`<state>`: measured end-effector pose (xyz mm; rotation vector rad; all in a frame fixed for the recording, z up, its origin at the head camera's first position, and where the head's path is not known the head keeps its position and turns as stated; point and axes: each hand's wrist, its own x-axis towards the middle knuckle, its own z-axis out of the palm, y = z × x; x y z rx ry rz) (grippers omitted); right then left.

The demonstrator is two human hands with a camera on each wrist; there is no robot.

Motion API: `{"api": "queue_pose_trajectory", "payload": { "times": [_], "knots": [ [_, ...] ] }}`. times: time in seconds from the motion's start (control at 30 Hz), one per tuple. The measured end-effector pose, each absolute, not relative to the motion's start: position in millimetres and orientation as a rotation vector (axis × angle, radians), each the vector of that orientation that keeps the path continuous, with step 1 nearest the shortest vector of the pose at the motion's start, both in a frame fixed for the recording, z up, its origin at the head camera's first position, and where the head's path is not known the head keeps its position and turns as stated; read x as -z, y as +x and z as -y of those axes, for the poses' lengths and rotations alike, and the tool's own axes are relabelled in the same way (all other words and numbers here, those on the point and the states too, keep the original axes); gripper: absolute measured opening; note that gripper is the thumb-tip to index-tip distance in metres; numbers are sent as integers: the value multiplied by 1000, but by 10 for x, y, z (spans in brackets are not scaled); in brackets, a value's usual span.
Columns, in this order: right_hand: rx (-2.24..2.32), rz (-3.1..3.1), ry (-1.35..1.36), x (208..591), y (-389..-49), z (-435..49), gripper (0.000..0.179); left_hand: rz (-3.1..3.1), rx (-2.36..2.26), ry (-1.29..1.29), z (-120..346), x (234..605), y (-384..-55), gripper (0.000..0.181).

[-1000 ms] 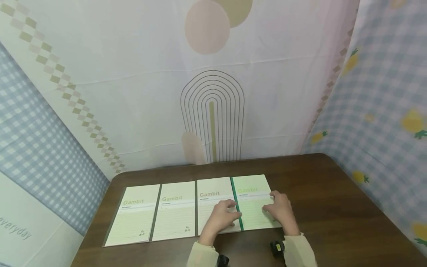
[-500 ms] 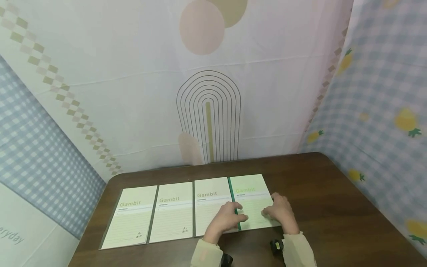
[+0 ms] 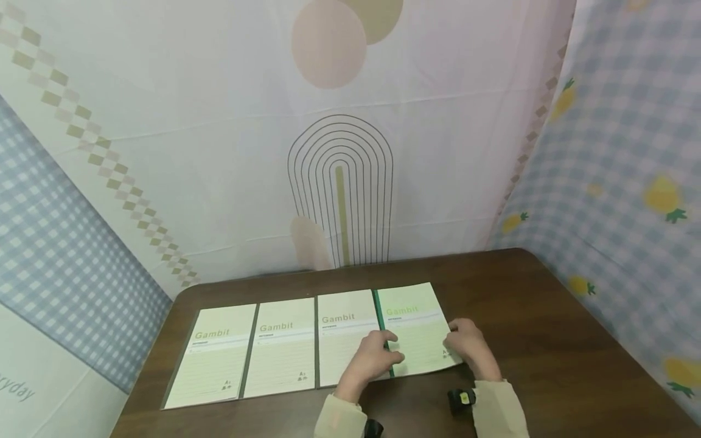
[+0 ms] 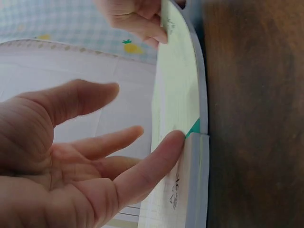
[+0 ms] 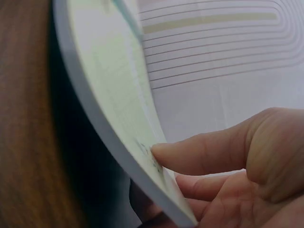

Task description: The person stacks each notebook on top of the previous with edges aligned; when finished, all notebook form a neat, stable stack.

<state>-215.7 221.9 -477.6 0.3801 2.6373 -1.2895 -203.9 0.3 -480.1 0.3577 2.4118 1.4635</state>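
A notebook with a green spine strip (image 3: 412,328) lies rightmost in a row of Gambit notebooks, its right edge bent up off the table. My right hand (image 3: 472,345) pinches that raised edge, thumb on the cover and fingers underneath, as the right wrist view shows. Over the seam with the neighbouring grey-spined notebook (image 3: 345,313) is my left hand (image 3: 371,358), fingers spread and relaxed. In the left wrist view one fingertip (image 4: 175,140) of it rests by the green spine; the thumb stands apart from the cover.
Two more grey-spined notebooks, one at the far left (image 3: 210,359) and one beside it (image 3: 282,350), continue the row. All lie on a dark wooden table (image 3: 547,340). A patterned white cloth (image 3: 235,182) hangs behind, with a blue checked cloth (image 3: 613,201) at the right.
My right hand has taken hold of the green-spined notebook's right edge and raised it, moving slightly right. My left hand has shifted a little right relative to the notebooks, onto the green spine.
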Motion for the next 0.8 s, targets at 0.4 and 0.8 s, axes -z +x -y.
{"api": "queue_pose_trajectory", "payload": {
  "times": [0.4,0.8],
  "knots": [
    [1484,-2500,455,4674,-2148,-2386,47,-2377,-1572,275,-51,4821,-1961,48],
    [1564,-2438,470,4559,-2101,-2486,49,-2397,-1644,226,-164,4872,-1993,62]
  ]
}}
